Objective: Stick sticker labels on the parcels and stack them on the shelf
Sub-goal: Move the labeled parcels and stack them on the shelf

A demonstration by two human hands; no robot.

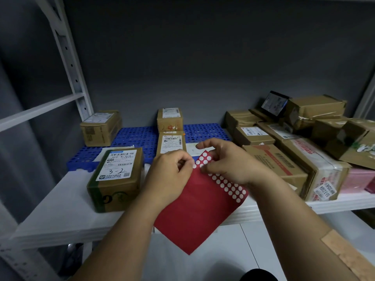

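On a white metal shelf (60,209) set against a dark grey wall (192,57), brown cardboard parcels stand in loose groups; a blue perforated mat (138,136) covers the rear part of the board, and a white slotted upright (69,63) rises at the left. Nearest on the left stands a parcel marked "3-2" (116,179); behind it, a small box (101,127) by the upright; at centre, two boxes one behind the other (170,126); at right, a heaped pile of parcels (294,142), with a pink packet (357,180) at its edge. Above the shelf's front edge, a red sticker sheet (194,207) bearing rows of white round stickers (229,186) is held tilted; the left hand (170,179) pinches its upper edge with curled fingers; the right hand (229,161) grips the sheet beside the dots, forefinger extended. A tan plaster (349,258) lies on the right forearm.
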